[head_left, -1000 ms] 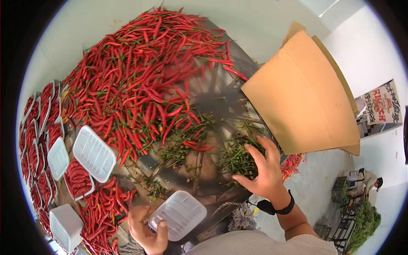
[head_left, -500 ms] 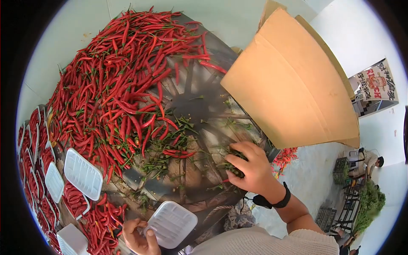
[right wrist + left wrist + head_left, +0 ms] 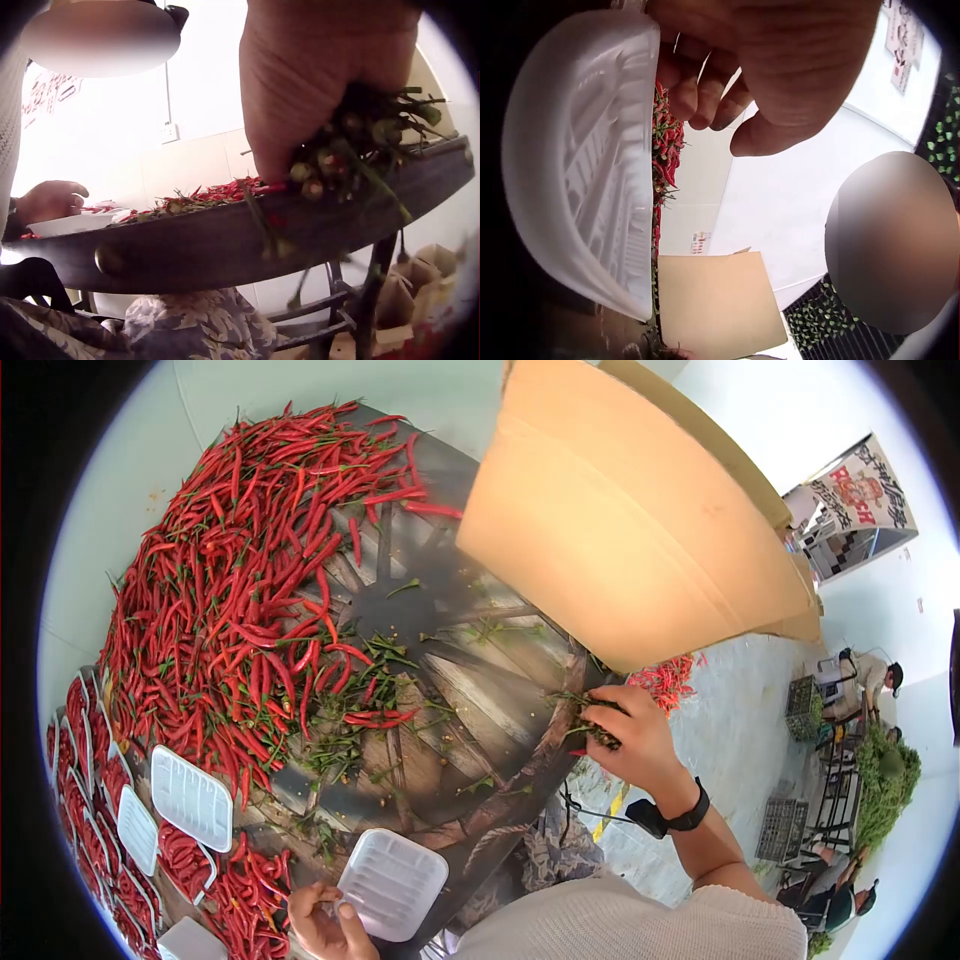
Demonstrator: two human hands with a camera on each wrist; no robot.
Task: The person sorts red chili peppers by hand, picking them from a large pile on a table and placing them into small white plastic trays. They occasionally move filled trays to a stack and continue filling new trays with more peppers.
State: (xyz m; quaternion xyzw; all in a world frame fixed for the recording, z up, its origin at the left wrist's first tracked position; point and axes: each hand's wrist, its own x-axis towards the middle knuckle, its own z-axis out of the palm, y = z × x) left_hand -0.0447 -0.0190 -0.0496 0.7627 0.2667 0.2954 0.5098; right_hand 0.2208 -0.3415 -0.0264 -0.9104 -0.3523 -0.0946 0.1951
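My right hand [image 3: 640,740] is at the near right rim of the round wooden table [image 3: 470,710], gripping a bunch of green chili stems [image 3: 360,154]. In the right wrist view, loose stems hang and drop below the fingers beside the table's rim. My left hand [image 3: 328,928] is loosely curled at the left edge of a white ribbed plastic tray [image 3: 392,885], its thumb apart from the fingers. A patch of green stems [image 3: 335,735] lies on the table, with a few red chilies [image 3: 380,718] among it.
A large heap of red chilies [image 3: 220,600] covers the far left. Filled trays [image 3: 90,810], white trays [image 3: 192,798] and stacked trays [image 3: 190,942] stand at left. A cardboard box [image 3: 630,510] rises beyond the table's right edge. People and crates [image 3: 785,828] are farther right.
My right hand gathered green stems from the tabletop and carried them right to the table's rim. The view turned rightward. My left hand stayed beside the white tray.
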